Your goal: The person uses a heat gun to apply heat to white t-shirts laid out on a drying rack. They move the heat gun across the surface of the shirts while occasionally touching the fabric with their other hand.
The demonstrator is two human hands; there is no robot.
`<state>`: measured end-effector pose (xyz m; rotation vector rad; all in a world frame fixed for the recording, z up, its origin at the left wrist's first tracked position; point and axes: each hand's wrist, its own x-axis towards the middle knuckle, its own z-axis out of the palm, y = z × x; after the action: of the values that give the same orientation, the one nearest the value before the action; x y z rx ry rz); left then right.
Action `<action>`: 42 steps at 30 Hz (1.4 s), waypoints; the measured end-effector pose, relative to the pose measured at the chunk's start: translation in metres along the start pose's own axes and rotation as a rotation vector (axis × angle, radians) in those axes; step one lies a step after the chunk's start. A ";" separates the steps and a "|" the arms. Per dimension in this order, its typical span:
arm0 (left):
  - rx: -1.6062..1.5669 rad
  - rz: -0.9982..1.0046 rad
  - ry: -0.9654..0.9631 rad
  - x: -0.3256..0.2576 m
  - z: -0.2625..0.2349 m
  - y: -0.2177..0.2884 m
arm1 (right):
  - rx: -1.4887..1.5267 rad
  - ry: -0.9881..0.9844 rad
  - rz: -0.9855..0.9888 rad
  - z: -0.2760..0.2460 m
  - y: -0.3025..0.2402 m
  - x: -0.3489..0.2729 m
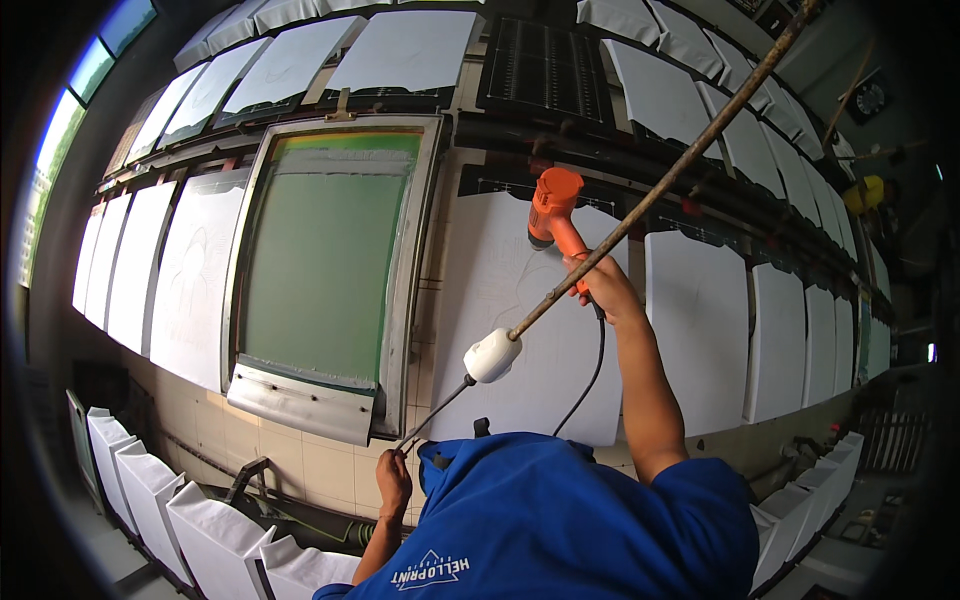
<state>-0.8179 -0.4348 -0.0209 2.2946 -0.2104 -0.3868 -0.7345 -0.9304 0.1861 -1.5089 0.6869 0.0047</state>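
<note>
My right hand (pixel 603 284) is wrapped round the handle of an orange heat gun (pixel 555 205). Its dark nozzle points down at a white fabric panel (pixel 490 300) with a faint line drawing, laid over a dark board. From the handle a black cord (pixel 597 370) loops down toward my body. Low at the left, my left hand (pixel 393 482) is closed on a thin dark cable (pixel 432 413). That cable runs up to a white plug socket (pixel 492 356) at the end of a long brown pole (pixel 670 180), which crosses in front of my right hand.
Left of the panel lies a framed printing screen (pixel 320 260) with green mesh and a metal lower edge. Rows of white fabric panels on boards (pixel 697 320) stretch both ways. More draped boards (pixel 215 530) stand behind me. A dark rail (pixel 590 150) runs between rows.
</note>
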 end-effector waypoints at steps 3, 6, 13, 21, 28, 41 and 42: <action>0.054 0.047 -0.018 0.001 -0.004 -0.006 | 0.013 0.010 0.024 -0.003 -0.002 -0.002; 0.053 0.085 0.011 0.002 -0.008 -0.009 | 0.020 -0.006 0.004 0.001 0.000 0.005; 0.127 -0.005 0.228 0.004 -0.029 -0.015 | -0.022 -0.070 -0.024 0.011 0.003 0.021; 0.005 -0.146 0.622 0.051 -0.068 -0.015 | -0.082 -0.120 0.146 0.007 -0.014 -0.026; -0.078 -0.231 0.736 0.072 -0.075 -0.015 | -0.065 -0.151 0.084 0.021 -0.005 -0.011; -0.026 -0.234 0.709 0.074 -0.079 -0.017 | -0.014 -0.132 -0.008 0.045 -0.004 0.033; -0.016 -0.208 0.715 0.073 -0.079 -0.016 | -0.011 -0.108 -0.011 0.046 -0.005 0.032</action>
<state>-0.7218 -0.3898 0.0027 2.2923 0.3889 0.3399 -0.6873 -0.9026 0.1734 -1.5118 0.5931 0.0815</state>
